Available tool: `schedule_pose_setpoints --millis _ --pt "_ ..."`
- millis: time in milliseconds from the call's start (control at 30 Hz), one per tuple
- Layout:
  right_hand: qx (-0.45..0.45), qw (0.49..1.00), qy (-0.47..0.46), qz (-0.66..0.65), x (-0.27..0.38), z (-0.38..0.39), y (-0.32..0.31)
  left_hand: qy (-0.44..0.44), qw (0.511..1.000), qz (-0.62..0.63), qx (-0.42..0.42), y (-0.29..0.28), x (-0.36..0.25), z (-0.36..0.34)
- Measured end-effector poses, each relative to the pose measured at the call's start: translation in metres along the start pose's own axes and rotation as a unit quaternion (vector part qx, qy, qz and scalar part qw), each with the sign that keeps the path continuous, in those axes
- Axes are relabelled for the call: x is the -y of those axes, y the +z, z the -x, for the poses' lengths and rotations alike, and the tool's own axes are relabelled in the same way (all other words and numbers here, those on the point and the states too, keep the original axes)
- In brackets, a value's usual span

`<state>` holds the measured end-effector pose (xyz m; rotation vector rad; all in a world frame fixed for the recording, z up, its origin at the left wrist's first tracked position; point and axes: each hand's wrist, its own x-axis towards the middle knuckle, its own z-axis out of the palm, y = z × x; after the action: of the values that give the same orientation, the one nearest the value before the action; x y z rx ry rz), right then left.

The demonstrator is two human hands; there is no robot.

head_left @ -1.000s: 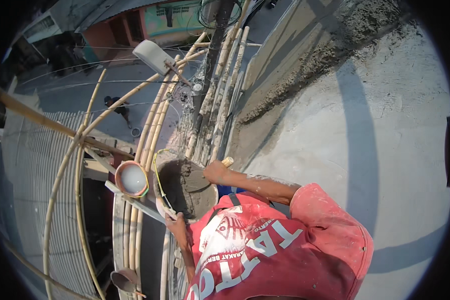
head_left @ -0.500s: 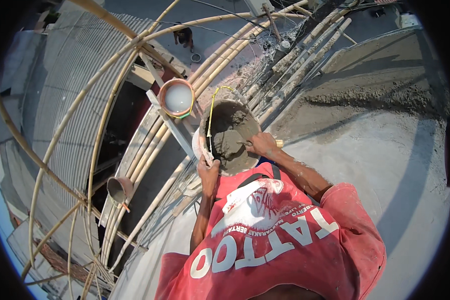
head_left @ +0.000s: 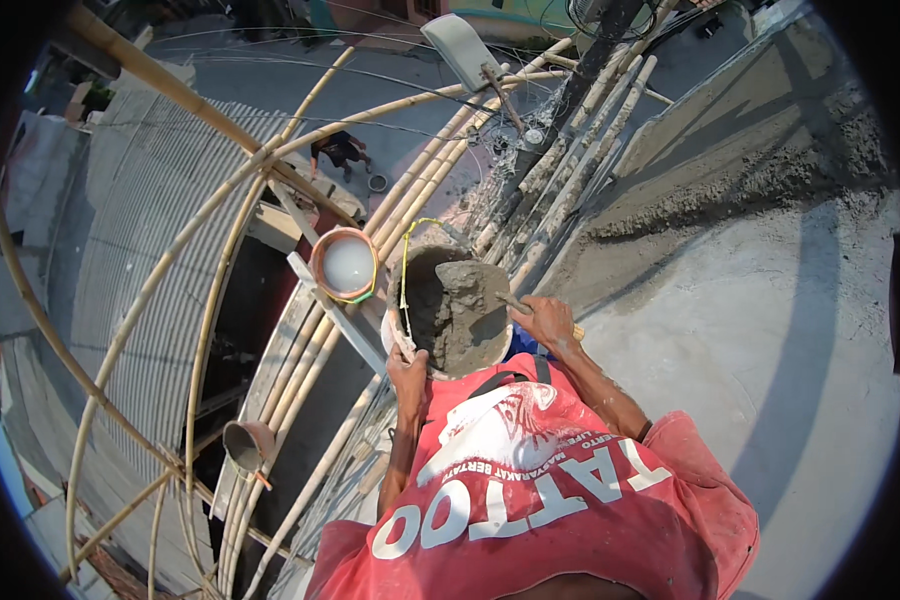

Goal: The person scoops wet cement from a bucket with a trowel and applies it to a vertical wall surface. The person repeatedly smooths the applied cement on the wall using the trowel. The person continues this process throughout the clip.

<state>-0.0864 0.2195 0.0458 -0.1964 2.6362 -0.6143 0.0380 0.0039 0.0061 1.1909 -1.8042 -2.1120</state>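
A bucket of wet grey mortar [head_left: 430, 300] is held tilted against my front, its pale rim [head_left: 390, 335] facing me and a yellow cord handle [head_left: 405, 265] standing up at its left. My left hand [head_left: 407, 372] is closed on the near left rim. Over the bucket's right side, my right hand [head_left: 547, 322] grips a trowel [head_left: 513, 302] by its handle, whose end shows past my fingers. Its blade is inside the bucket, with mortar heaped beside and over it, so the blade's outline is partly hidden.
An orange bucket of whitish liquid [head_left: 349, 265] stands on a plank left of the mortar. Bamboo poles [head_left: 300, 370] run alongside, above a drop. A smaller bucket [head_left: 248, 443] rests lower left. A grey plastered wall [head_left: 700, 310] stands at right. Another person [head_left: 341, 152] is below.
My right hand has moved slightly right and down, and the trowel has shifted the mortar into a raised heap. My left hand stays on the rim. The person below has stretched an arm toward a small bucket.
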Motion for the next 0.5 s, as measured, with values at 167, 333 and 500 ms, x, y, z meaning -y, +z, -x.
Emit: schedule_pose_setpoints --millis 167,333,500 --pt "0.037 0.949 0.066 -0.307 -0.018 -0.005 -0.029 0.018 0.997 -0.044 0.056 0.001 0.014 -0.02" --pt "0.09 0.723 0.0 -0.685 -0.007 -0.009 -0.088 -0.027 0.997 -0.053 0.043 -0.004 -0.006 -0.02" --pt "-0.118 0.672 -0.045 -0.73 -0.004 0.026 -0.211 0.045 0.994 -0.089 0.039 -0.041 0.071 -0.068"
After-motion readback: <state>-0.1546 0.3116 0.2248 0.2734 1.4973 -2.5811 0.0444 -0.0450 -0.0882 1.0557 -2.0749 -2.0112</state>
